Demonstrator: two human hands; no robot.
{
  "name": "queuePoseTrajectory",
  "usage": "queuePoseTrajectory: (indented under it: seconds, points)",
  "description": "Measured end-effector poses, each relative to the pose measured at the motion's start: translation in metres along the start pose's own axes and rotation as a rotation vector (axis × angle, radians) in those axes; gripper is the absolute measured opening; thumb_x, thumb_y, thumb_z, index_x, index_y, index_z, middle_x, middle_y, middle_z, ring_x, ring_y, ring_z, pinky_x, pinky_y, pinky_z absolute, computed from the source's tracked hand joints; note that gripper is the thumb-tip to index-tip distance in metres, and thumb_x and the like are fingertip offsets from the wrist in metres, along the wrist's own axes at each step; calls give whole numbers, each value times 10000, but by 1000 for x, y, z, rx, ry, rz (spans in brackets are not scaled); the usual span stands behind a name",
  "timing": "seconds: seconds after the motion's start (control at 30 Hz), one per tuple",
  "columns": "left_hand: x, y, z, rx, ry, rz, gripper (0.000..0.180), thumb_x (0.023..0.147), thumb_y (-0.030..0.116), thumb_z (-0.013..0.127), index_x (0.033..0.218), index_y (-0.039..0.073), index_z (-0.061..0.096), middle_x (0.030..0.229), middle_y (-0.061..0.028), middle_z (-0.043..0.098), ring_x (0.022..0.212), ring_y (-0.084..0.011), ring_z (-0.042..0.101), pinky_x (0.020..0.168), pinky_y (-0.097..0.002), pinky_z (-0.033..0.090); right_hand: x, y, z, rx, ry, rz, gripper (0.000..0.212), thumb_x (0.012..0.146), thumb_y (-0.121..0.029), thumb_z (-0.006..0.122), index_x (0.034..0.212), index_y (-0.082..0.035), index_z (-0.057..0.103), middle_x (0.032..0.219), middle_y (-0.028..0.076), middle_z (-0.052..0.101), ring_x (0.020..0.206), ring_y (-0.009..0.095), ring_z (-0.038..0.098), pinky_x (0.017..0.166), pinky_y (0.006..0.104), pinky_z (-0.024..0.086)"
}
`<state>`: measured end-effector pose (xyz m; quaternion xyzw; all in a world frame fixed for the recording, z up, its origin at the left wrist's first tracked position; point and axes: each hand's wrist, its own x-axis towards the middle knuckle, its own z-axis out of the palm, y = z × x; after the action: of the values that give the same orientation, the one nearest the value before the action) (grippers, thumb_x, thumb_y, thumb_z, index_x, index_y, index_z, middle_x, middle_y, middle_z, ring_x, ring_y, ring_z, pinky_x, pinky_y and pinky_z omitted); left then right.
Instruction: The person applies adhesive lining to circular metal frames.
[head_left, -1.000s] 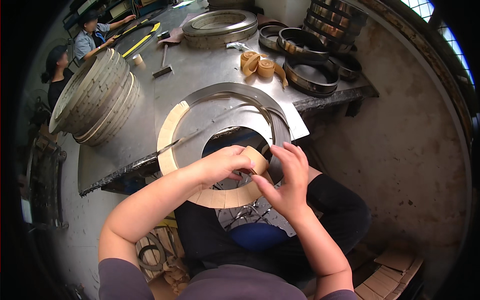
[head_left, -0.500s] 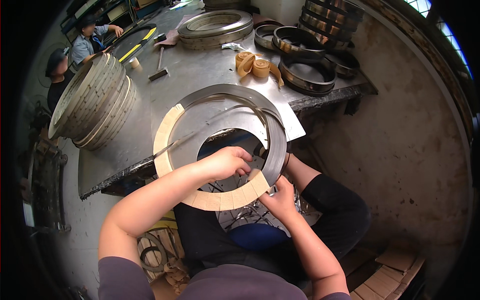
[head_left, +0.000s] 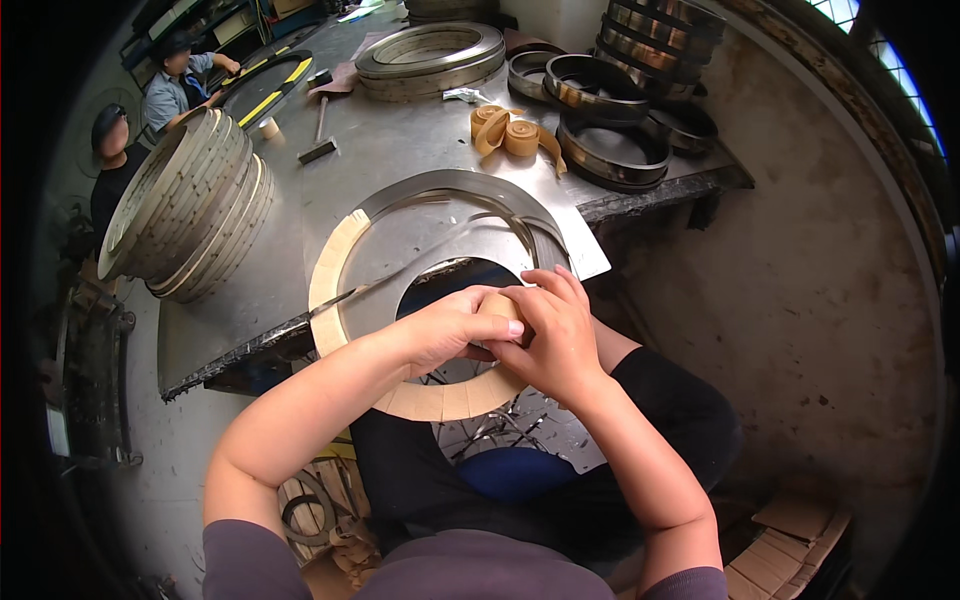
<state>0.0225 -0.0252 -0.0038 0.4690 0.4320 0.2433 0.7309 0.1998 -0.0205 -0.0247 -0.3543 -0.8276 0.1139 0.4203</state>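
A flat, dark grey ring (head_left: pixel 425 185) lies partly on the bench and juts out past its front edge over my lap. Tan tape (head_left: pixel 440 402) wraps its left and lower stretches in overlapping turns, while the upper and right stretches show bare layered strip. My left hand (head_left: pixel 465 328) reaches through the ring's opening and grips a small roll of tan tape (head_left: pixel 500 306) at the lower right. Against it, my right hand (head_left: pixel 556 335) curls over the ring and the roll, hiding most of both. Loose thin strips (head_left: pixel 440 240) cross the opening.
Stacked slatted rings (head_left: pixel 185 210) stand at left; a hammer (head_left: pixel 318 150) lies beyond. More tan tape rolls (head_left: pixel 520 138) sit ahead, near dark metal hoops (head_left: pixel 615 150) and a large ring (head_left: pixel 430 55). Two people work at far left. Cut strips litter the floor (head_left: pixel 490 430).
My right hand has come up from below the ring's lower right side to lie over it, meeting my left hand at the tape roll. The ring has hardly moved.
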Motion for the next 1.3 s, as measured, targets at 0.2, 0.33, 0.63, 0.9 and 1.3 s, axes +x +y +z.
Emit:
queuePoseTrajectory:
  seconds: [0.2, 0.33, 0.63, 0.9, 1.3]
  points:
    - [14, -9, -14, -38, 227, -141, 512, 872, 143, 470, 1364, 15, 416, 1197, -117, 559, 1074, -207, 574, 941, -386, 464, -74, 26, -9, 317, 269, 466, 285, 753, -42, 652, 1027, 7, 591, 1064, 127, 620, 991, 215, 596, 834, 356, 494]
    - [33, -10, -8, 173, 232, -218, 510, 837, 115, 459, 1332, -7, 457, 1113, -114, 602, 1020, -198, 592, 895, -367, 476, -88, 39, 26, 583, -4, 587, 395, 748, -88, 673, 1118, 8, 573, 984, 128, 642, 921, 198, 624, 836, 321, 487]
    - [25, -9, -7, 253, 156, -114, 402, 944, 202, 476, 1273, -27, 500, 1103, -126, 610, 989, -191, 596, 890, -323, 481, -87, 41, -29, 255, -107, 446, 325, 643, -95, 747, 942, -10, 654, 876, 126, 659, 830, 270, 635, 762, 343, 500]
    - [6, 7, 2, -199, -34, -71, 708, 893, 593, 549, 1322, 38, 448, 1193, -122, 562, 1090, -210, 555, 964, -375, 447, 17, 10, -30, 149, -30, 31, 311, 591, -150, 759, 854, -27, 646, 855, 115, 654, 877, 290, 624, 744, 388, 506]
    - [31, -16, -12, -197, 296, -180, 385, 831, 73, 424, 1196, 18, 536, 1136, -113, 595, 1022, -245, 606, 910, -397, 477, -59, 54, -11, 592, -26, 772, 348, 762, -74, 641, 1086, 29, 569, 1042, 135, 628, 992, 219, 597, 891, 335, 461]
